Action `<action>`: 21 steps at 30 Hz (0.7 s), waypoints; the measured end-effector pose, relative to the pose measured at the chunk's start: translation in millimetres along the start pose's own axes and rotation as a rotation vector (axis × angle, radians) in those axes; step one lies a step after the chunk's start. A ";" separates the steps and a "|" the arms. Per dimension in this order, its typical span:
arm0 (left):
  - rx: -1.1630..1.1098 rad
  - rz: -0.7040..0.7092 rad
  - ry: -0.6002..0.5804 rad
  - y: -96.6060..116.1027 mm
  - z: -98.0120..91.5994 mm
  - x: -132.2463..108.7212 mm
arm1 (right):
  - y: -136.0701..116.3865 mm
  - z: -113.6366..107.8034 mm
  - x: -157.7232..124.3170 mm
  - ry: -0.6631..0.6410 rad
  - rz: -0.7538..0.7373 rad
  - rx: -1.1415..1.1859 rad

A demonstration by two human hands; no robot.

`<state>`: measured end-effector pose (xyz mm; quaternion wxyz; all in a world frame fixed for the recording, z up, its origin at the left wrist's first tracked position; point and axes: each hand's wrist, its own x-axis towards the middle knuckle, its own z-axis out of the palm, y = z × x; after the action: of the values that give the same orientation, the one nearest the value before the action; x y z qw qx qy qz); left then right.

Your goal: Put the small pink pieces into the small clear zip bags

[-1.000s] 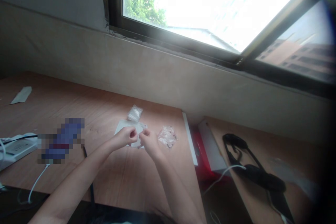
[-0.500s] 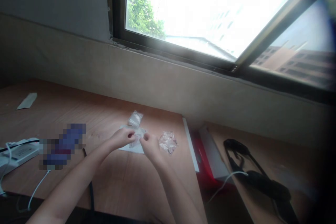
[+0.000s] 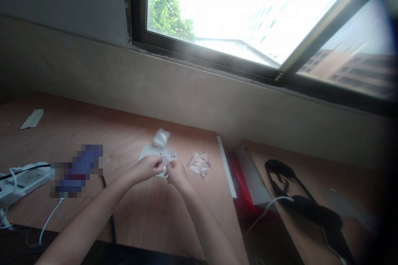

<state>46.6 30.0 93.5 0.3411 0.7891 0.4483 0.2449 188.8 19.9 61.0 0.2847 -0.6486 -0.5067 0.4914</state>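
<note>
My left hand (image 3: 148,167) and my right hand (image 3: 175,174) meet fingertip to fingertip over a wooden desk (image 3: 133,198). Both are pinched on a small clear plastic bag (image 3: 168,156) held just above a white sheet (image 3: 145,152) lying on the desk. What is inside the bag is too small to make out. Another small clear bag (image 3: 161,137) lies just beyond the sheet. A third clear bag (image 3: 199,164) with reddish bits lies to the right of my right hand.
A white power strip (image 3: 23,178) with cables sits at the left edge, beside a blurred-out object (image 3: 77,169). A white scrap (image 3: 31,119) lies far left. A red and white box (image 3: 248,178) stands in the gap beside a second desk carrying a black strap (image 3: 298,198).
My hands stay together on the small bag, shifting slightly nearer me. The camera view has wobbled a little.
</note>
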 end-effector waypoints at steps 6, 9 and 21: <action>-0.267 -0.144 -0.120 -13.0 -0.3 -3.7 | -1.1 -0.6 8.9 0.159 -0.074 0.167; -0.414 -0.217 0.043 -26.5 -0.6 -2.9 | -9.6 -2.5 9.2 0.029 -0.118 0.259; -0.805 -0.478 0.060 -41.8 -1.9 -20.3 | 4.0 10.8 16.8 -0.088 -0.003 0.314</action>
<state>13.0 28.1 61.4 0.6538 0.4613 0.4965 0.3365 180.4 32.9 47.8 0.3604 -0.5733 -0.4366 0.5922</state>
